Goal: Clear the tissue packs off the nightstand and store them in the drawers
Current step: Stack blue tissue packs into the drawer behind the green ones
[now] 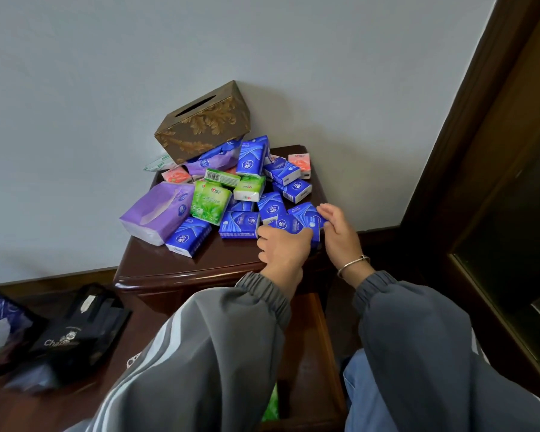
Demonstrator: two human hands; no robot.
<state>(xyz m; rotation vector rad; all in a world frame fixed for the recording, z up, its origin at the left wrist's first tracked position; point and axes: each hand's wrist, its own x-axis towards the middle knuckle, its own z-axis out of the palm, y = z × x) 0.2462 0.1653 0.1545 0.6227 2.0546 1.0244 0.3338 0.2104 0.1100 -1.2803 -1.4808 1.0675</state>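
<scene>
A heap of tissue packs covers the dark wooden nightstand: several blue packs, green packs, pink packs and a large purple soft pack. At the heap's near right corner both hands gather blue packs. My left hand grips them from the near side. My right hand curls round them from the right. Below my arms an open drawer shows something green inside.
An ornate brown-gold tissue box leans tilted on the back of the heap against the wall. A black bag and a dark purple bag lie on the floor at left. Dark wooden furniture stands close on the right.
</scene>
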